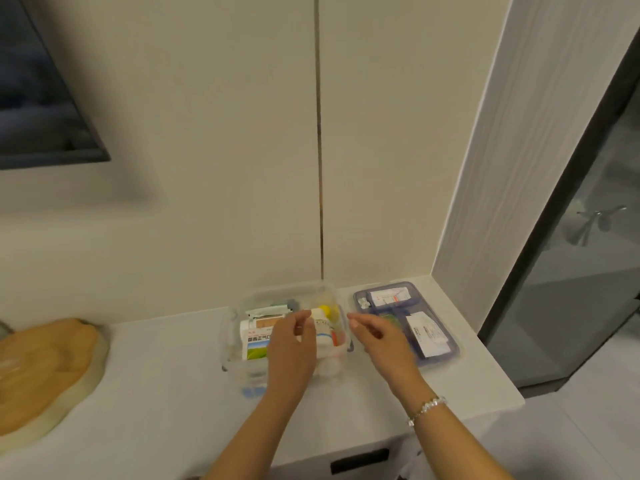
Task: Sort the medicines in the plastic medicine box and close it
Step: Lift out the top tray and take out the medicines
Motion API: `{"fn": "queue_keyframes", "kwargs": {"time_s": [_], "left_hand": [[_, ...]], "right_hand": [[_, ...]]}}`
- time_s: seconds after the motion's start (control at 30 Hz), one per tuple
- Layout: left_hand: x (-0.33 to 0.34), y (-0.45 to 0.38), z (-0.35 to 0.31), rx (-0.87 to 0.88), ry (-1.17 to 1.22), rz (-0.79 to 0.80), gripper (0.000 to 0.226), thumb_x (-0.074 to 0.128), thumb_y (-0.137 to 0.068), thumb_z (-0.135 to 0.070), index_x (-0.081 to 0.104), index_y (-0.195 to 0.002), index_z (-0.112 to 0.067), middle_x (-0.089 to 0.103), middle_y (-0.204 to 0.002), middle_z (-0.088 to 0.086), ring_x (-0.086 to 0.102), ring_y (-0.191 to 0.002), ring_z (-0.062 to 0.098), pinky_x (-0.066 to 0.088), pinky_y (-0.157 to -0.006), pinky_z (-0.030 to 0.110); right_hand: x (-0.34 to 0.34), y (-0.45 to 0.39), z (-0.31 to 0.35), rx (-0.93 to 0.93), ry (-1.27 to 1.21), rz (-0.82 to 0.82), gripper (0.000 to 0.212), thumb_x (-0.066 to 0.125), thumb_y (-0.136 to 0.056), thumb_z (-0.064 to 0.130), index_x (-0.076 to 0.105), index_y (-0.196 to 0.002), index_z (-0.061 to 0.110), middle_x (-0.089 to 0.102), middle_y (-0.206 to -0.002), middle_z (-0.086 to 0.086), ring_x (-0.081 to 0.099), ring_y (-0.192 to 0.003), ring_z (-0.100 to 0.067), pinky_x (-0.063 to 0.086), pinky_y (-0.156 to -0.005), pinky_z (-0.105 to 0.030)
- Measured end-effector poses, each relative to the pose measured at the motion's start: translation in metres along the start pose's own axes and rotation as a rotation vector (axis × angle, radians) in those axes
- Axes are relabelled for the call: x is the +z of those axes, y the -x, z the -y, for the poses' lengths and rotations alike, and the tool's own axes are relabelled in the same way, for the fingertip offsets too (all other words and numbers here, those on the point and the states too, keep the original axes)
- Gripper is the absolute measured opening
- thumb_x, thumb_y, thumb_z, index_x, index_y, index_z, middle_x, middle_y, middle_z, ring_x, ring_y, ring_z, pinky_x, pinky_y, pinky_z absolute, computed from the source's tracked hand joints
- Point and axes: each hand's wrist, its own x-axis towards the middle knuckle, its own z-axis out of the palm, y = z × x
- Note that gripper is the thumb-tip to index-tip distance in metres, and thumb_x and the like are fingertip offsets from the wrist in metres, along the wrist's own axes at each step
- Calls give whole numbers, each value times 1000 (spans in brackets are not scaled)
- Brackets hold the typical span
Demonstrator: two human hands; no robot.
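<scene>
A clear plastic medicine box (231,341) stands open on the white counter, packed with a white-and-green carton (254,342), a white bottle (323,332), a yellow-capped item (325,310) and sachets at the back. My left hand (294,344) hovers over the middle of the box, fingers loosely curled near the white bottle; nothing shows in its grip. My right hand (377,336) floats over the box's right edge, fingers apart and empty. The bluish tray or lid (453,355) lies right of the box, holding white sachets (427,332) and a small white packet (389,296).
A wooden board (45,368) lies at the counter's left. The wall rises just behind the box, and a grey panel and a glass door (581,271) stand to the right. The counter's front edge has a drawer slot (360,460) below.
</scene>
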Motion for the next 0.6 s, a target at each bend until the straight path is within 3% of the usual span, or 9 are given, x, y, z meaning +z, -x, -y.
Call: {"fn": "queue_keyframes", "kwargs": {"time_s": [0.13, 0.23, 0.3, 0.4, 0.53, 0.6], "left_hand": [[-27, -15, 24, 57, -98, -65, 20, 53, -90, -20, 66, -104, -15, 67, -104, -1, 61, -99, 15, 42, -88, 28], [-43, -30, 40, 58, -358, -39, 22, 52, -90, -29, 65, -106, -23, 65, -113, -6, 57, -109, 16, 29, -90, 30], [-51, -41, 47, 69, -483, 35, 25, 49, -90, -32, 63, -110, -25, 63, -119, -6, 54, -114, 17, 26, -92, 32], [-59, -58, 48, 98, -560, 242, 28, 47, -91, -35, 64, -109, -22, 65, -117, -1, 57, -111, 19, 32, -94, 32], [-63, -75, 44, 48, -599, 473, 31, 48, -89, -41, 69, -98, -20, 70, -106, 0, 61, -101, 20, 40, -96, 37], [-60, -83, 44, 29, -625, 536, 31, 49, -89, -42, 69, -86, -18, 70, -90, 2, 61, -87, 20, 43, -88, 36]], "right_hand": [[25, -6, 2, -44, 149, 38, 23, 63, -84, 23, 70, -105, 17, 67, -101, -3, 59, -95, -16, 49, -84, -27], [37, -13, -1, -93, 338, 38, 25, 63, -83, 30, 70, -105, 21, 66, -111, -2, 48, -110, -19, 35, -99, -33], [45, -22, -3, -121, 499, 21, 28, 62, -83, 36, 70, -106, 22, 65, -114, 0, 46, -111, -19, 24, -97, -29], [55, -37, -4, -114, 725, -2, 37, 57, -82, 48, 65, -112, 28, 60, -122, 5, 38, -112, -23, 24, -90, -31], [61, -56, -3, -125, 823, 54, 43, 53, -81, 56, 62, -115, 32, 58, -124, 8, 34, -112, -23, 23, -87, -34], [62, -67, -1, -160, 896, 94, 43, 49, -82, 59, 60, -116, 35, 58, -123, 10, 33, -111, -23, 21, -85, -35]]}}
